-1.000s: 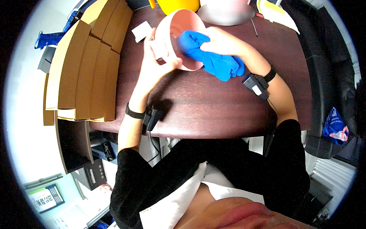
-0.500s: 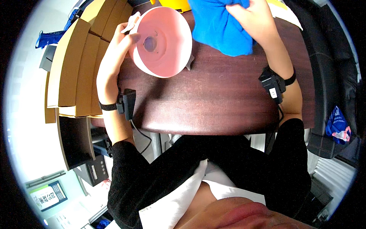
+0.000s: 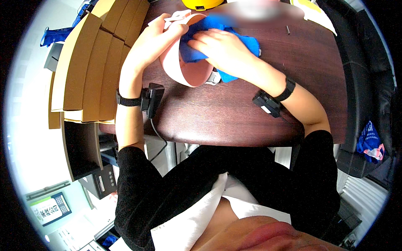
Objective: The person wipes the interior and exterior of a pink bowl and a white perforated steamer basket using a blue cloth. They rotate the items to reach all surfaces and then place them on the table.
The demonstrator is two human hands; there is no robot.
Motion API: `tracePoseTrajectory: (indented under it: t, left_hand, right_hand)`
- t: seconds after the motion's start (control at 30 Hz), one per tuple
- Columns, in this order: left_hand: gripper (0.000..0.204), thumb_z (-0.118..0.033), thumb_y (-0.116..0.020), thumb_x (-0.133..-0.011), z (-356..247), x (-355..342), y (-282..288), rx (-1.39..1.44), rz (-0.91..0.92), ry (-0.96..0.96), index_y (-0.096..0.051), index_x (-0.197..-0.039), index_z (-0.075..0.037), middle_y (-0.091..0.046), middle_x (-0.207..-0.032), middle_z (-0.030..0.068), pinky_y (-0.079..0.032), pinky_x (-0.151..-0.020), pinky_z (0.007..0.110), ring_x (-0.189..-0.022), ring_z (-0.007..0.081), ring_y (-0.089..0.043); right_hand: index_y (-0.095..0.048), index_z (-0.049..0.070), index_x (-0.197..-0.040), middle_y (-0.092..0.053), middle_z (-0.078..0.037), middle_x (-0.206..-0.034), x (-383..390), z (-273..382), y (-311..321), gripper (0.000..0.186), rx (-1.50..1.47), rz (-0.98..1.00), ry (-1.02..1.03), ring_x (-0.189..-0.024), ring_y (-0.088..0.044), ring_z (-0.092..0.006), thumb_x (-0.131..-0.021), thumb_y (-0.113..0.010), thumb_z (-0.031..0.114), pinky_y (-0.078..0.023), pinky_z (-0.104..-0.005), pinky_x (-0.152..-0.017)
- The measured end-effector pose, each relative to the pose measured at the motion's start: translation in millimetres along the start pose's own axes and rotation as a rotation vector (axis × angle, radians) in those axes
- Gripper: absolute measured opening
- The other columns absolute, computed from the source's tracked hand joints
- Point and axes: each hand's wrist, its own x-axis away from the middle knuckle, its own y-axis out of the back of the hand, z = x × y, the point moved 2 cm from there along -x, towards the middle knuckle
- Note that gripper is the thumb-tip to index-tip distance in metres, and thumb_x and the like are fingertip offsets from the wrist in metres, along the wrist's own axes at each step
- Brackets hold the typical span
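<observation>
Brown cardboard boxes (image 3: 83, 73) lined the left of a dark desk (image 3: 234, 115). Beside them, the left hand (image 3: 154, 44) grasped 1 tilted pink bowl (image 3: 197, 74) by its rim. 1 blue cloth (image 3: 249, 44) lay partly inside it, under the right hand (image 3: 222, 49); whether that hand clenched it, I couldn't tell. Farther right stood a black padded seat (image 3: 365, 79).
</observation>
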Motion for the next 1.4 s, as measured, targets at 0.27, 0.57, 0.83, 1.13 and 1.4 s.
tracePoseTrajectory:
  t: [0.27, 0.57, 0.83, 1.13, 1.4]
  left_hand:
    - [0.068, -0.046, -0.067, -0.080, 18, 4, -16, 0.072, -0.092, -0.028, -0.051, -0.119, 0.006, -0.064, -0.105, 0.0208, -0.050, -0.085, 0.033, -0.099, 0.0252, -0.063]
    - [0.062, -0.042, -0.065, -0.080, 28, 8, -16, 0.047, -0.138, -0.044, -0.051, -0.120, 0.003, -0.065, -0.100, 0.0223, -0.051, -0.080, 0.035, -0.095, 0.0266, -0.066]
    - [0.060, -0.043, -0.063, -0.080, 33, 16, -17, 0.094, -0.241, -0.038, -0.054, -0.117, 0.002, -0.068, -0.096, 0.0241, -0.054, -0.076, 0.036, -0.089, 0.0302, -0.069]
    - [0.058, -0.044, -0.064, -0.081, 29, 12, -24, 0.005, -0.286, -0.108, -0.055, -0.116, 0.001, -0.067, -0.099, 0.0250, -0.054, -0.079, 0.037, -0.092, 0.0320, -0.069]
    - [0.046, -0.033, -0.060, -0.088, 42, 26, -15, 0.248, -0.261, -0.082, -0.053, -0.122, -0.002, -0.062, -0.115, 0.0205, -0.047, -0.091, 0.034, -0.107, 0.0233, -0.062]
  right_hand:
    - [-0.058, 0.002, -0.110, -0.061, -0.017, -0.110, 5, -4, -25, 0.040, -0.263, 0.180, -0.082, -0.106, -0.057, -0.0345, -0.070, -0.058, -0.002, -0.048, -0.0414, -0.093]
    - [-0.059, 0.002, -0.102, -0.062, -0.016, -0.097, -13, -14, -21, 0.026, 0.030, 0.037, 0.116, -0.093, -0.061, -0.0328, -0.077, -0.056, 0.005, -0.051, -0.0397, -0.085]
    - [-0.061, -0.001, -0.098, -0.065, -0.020, -0.082, 0, 1, -24, 0.027, -0.233, 0.486, -0.119, -0.069, -0.066, -0.0342, -0.071, -0.058, 0.003, -0.054, -0.0403, -0.063]
    - [-0.062, 0.002, -0.086, -0.066, -0.018, -0.075, 6, 20, -32, 0.019, -0.788, 0.174, -0.331, -0.067, -0.065, -0.0321, -0.077, -0.058, 0.017, -0.051, -0.0409, -0.064]
    - [-0.063, 0.003, -0.093, -0.066, -0.005, -0.084, 15, -6, 36, 0.021, -1.495, 0.050, -1.018, -0.074, -0.062, -0.0138, -0.076, -0.056, 0.014, -0.053, -0.0294, -0.071]
